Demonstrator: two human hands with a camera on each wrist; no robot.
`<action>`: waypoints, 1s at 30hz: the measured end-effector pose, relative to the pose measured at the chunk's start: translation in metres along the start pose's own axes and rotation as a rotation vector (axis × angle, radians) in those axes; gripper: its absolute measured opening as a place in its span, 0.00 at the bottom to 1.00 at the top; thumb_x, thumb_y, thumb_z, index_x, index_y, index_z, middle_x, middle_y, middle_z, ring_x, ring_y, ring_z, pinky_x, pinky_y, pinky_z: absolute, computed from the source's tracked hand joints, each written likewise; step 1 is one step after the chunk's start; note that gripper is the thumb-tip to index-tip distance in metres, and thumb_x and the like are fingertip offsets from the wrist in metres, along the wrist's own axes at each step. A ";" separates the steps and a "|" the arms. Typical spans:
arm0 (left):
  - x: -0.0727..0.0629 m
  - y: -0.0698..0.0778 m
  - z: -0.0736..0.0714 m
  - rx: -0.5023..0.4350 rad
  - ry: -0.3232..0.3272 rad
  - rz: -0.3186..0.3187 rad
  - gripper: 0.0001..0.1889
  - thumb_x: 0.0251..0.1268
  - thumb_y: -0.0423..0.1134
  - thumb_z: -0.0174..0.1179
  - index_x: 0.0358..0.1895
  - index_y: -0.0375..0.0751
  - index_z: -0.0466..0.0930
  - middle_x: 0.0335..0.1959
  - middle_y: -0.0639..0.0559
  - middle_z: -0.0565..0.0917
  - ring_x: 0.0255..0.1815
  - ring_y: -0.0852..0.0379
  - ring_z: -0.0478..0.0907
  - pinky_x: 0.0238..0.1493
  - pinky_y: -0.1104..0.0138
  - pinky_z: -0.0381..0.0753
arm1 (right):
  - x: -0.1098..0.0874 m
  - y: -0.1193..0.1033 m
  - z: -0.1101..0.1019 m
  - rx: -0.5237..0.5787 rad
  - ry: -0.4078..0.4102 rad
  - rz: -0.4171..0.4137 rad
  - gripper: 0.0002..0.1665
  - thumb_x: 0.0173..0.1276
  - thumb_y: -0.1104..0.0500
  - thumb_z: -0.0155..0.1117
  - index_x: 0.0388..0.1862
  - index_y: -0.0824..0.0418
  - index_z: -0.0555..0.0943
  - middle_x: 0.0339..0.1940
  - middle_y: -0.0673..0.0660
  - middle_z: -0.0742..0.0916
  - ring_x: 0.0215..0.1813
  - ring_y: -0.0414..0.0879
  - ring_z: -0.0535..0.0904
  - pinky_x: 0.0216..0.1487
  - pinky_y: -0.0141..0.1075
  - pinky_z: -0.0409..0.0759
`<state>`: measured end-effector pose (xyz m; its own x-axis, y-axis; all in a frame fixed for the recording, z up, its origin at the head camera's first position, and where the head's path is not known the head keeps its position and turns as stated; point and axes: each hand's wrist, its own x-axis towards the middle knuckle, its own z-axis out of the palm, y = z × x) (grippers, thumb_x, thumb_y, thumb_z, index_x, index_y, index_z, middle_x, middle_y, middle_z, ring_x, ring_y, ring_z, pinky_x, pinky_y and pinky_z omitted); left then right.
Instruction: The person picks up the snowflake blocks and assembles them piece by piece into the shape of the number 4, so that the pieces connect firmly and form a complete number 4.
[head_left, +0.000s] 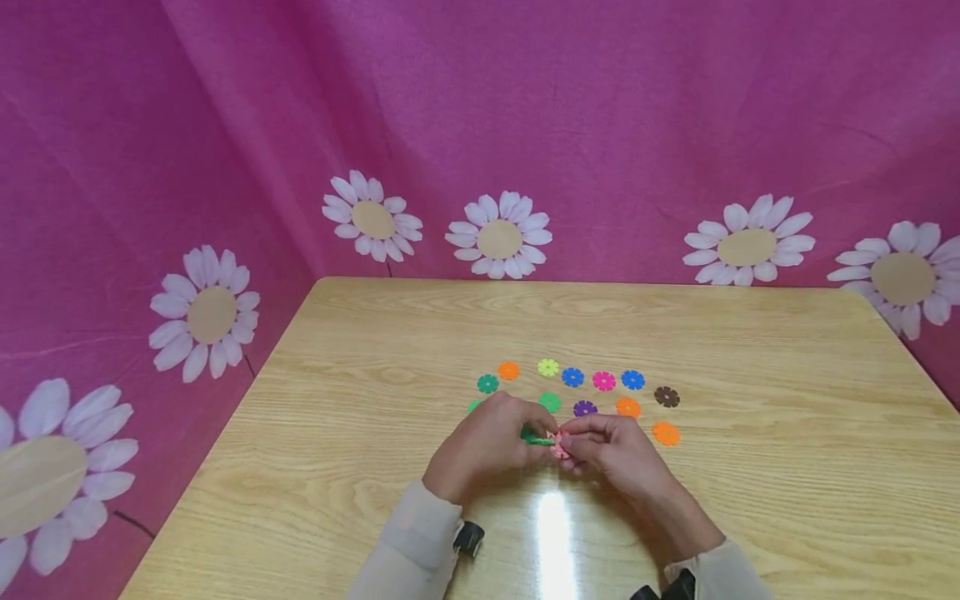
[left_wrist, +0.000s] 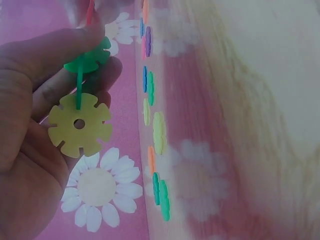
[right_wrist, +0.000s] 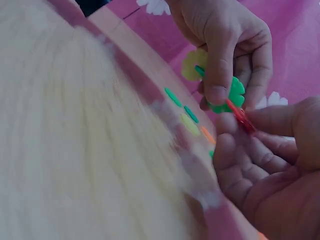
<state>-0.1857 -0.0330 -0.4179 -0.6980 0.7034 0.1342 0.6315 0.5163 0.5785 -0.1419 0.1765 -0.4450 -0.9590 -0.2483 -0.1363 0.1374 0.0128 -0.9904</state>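
Observation:
My left hand (head_left: 491, 437) pinches a green notched disc (left_wrist: 97, 57) between thumb and fingers. A yellow notched disc (left_wrist: 95, 132) with a round centre hole is slotted onto a green edge-on piece (left_wrist: 79, 90) and hangs beside the palm. From the right, my right hand (head_left: 618, 454) pinches a red disc (right_wrist: 242, 120) between thumb and fingertips. The red disc's edge meets the green disc where both hands come together; how deep it sits in the slot cannot be told. The joined pieces are held above the table, partly hidden by fingers.
Several loose notched discs lie flat on the wooden table (head_left: 360, 400) beyond the hands, among them a pink disc (head_left: 603, 381), a brown disc (head_left: 667, 397) and an orange disc (head_left: 666, 433). A magenta curtain (head_left: 600, 125) with daisies hangs behind the table and at its left.

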 end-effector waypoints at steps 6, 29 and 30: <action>-0.002 -0.002 -0.001 0.014 0.003 -0.031 0.08 0.59 0.36 0.73 0.42 0.46 0.90 0.36 0.65 0.86 0.35 0.74 0.78 0.42 0.77 0.77 | -0.008 -0.011 -0.040 -0.377 0.262 -0.082 0.16 0.72 0.61 0.65 0.50 0.74 0.82 0.38 0.63 0.87 0.37 0.51 0.85 0.38 0.37 0.83; -0.006 -0.002 -0.005 0.005 -0.020 -0.099 0.03 0.60 0.40 0.73 0.36 0.50 0.90 0.30 0.70 0.83 0.33 0.71 0.76 0.45 0.74 0.77 | -0.014 0.000 -0.098 -1.059 0.293 -0.032 0.24 0.60 0.51 0.76 0.41 0.72 0.84 0.33 0.59 0.86 0.37 0.55 0.80 0.42 0.52 0.78; -0.006 -0.002 -0.005 0.007 -0.018 -0.100 0.03 0.59 0.40 0.73 0.36 0.50 0.90 0.29 0.70 0.83 0.33 0.70 0.76 0.45 0.74 0.77 | -0.014 0.000 -0.098 -1.065 0.288 -0.033 0.23 0.60 0.51 0.76 0.40 0.72 0.85 0.32 0.58 0.86 0.36 0.54 0.80 0.41 0.52 0.78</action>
<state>-0.1844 -0.0410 -0.4155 -0.7511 0.6573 0.0614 0.5617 0.5874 0.5826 -0.1526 0.2751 -0.4454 -0.9991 -0.0306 0.0283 -0.0405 0.8727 -0.4865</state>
